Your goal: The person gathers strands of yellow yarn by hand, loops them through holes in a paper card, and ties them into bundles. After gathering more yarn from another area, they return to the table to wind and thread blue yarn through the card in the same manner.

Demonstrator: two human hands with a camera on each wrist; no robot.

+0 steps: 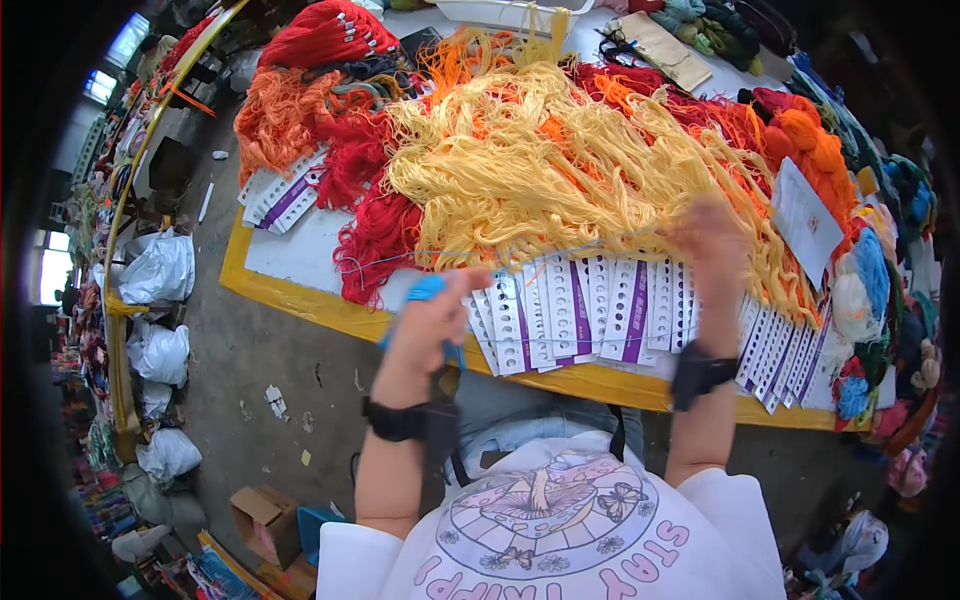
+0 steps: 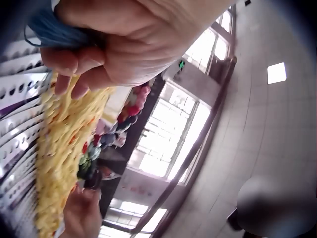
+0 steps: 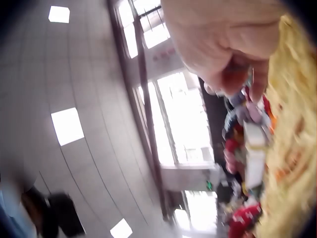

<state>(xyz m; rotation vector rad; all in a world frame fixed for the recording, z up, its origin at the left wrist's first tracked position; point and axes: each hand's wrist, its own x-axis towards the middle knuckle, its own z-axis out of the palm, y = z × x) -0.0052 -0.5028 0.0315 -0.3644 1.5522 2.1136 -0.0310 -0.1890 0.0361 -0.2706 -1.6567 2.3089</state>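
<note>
My left hand grips a bundle of blue thread over the table's front edge, its fingers curled round it. From there a thin blue strand stretches across to the right, where my right hand, blurred, pinches it between curled fingers. Beneath the strand lie rows of white cards with punched holes and purple stripes. Behind them spreads a big heap of yellow thread, and the right hand overlaps its near right side in the head view.
Red thread and orange thread lie on the left of the table. A white sheet leans near orange skeins at the right. Yellow tape lines the table edge. White sacks and a cardboard box stand left.
</note>
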